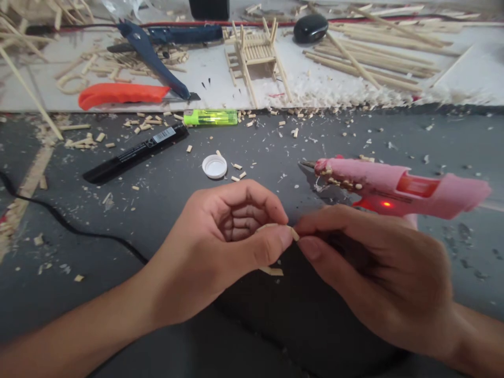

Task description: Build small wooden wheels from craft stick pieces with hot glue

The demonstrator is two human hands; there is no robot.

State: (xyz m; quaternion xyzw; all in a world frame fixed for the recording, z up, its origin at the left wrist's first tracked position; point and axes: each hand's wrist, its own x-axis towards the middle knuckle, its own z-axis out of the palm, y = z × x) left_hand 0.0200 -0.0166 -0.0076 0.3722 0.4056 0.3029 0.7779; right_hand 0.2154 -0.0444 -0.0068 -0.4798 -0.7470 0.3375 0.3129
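Stick (295, 234), pinched in the left hand (208, 247), pokes out at the grip; the right hand (397, 268) is right at its end, though whether pinching I can't tell. Looks light, stiff, snappable: best held lightly, close to the tip.

Pale, matt wood is shown by the held piece (295, 234), the miniature chair (259, 51) and the sticks (378, 60), while the grey tabletop (244, 320) is given a rough look by scattered crumbs. Smooth pink plastic is seen on the glue gun (370, 181), crusted and lumpy near its dull metal nozzle (308, 164). Translucent, glossy green plastic is shown by the lighter (214, 117), smooth white plastic by the cap (214, 167), orange plastic by the cutter handle (122, 95), and a polished black finish by the rounded case (311, 28).
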